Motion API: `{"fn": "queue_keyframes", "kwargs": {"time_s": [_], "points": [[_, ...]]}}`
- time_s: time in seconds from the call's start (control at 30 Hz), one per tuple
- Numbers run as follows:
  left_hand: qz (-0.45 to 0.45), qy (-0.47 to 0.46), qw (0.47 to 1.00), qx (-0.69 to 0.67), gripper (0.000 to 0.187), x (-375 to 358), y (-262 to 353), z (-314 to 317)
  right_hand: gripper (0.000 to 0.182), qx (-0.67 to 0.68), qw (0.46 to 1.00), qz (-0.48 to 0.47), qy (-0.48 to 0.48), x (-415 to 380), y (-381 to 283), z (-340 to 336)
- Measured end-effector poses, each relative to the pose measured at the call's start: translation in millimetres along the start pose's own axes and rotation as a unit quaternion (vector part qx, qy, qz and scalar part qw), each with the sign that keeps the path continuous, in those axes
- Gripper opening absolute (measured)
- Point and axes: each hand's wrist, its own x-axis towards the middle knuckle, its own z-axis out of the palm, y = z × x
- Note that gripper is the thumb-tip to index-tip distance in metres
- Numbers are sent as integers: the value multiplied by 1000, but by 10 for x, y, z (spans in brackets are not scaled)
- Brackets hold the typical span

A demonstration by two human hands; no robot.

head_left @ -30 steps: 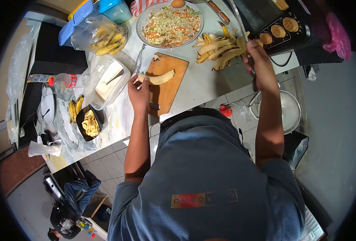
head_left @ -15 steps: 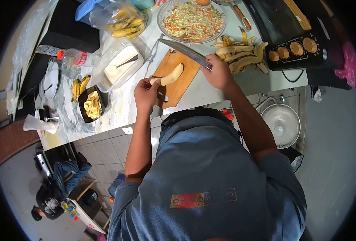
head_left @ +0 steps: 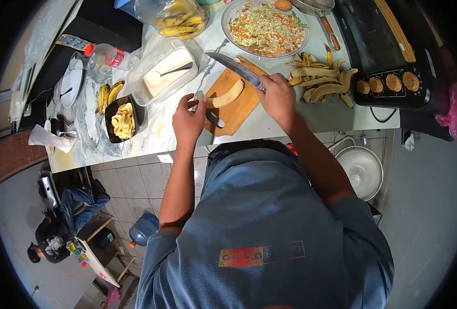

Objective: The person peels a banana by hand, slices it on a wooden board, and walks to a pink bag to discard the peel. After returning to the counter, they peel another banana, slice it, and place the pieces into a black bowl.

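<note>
Over the tan wooden board, the pale, curved peeled banana slants up-right from our L hand, the nearer; L fingers at its near end, grip unclear. Our R hand grasps the long-bladed steel knife, blade beyond it.

Peeled banana on wooden board, seemingly whole

From here I see a bare strip of tabletop below the peels, right of the cutting board; a hand could pass there. Beyond the board, the platter stands in the way. On the left, 1 clear tub and 1 black bowl block a low sweep.
</note>
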Motion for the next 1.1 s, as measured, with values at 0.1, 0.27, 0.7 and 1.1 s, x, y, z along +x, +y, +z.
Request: {"fn": "queue_keyframes", "kwargs": {"time_s": [0.1, 0.27, 0.7, 1.1], "points": [[30, -1, 999, 12, 39, -22, 191, -59, 37, 26, 1000, 15, -6, 3, -34, -88], [126, -38, 984, -117, 27, 55, 372, 124, 29, 65, 990, -28, 123, -65, 212, -285], [392, -229, 891, 32, 40, 239, 1281, 1273, 63, -62, 969, 146, 188, -653, 1459, -970], [419, -268, 867, 12, 47, 283, 1632, 1770, 68, -86, 985, 113, 95, -337, 1597, -1004]]}}
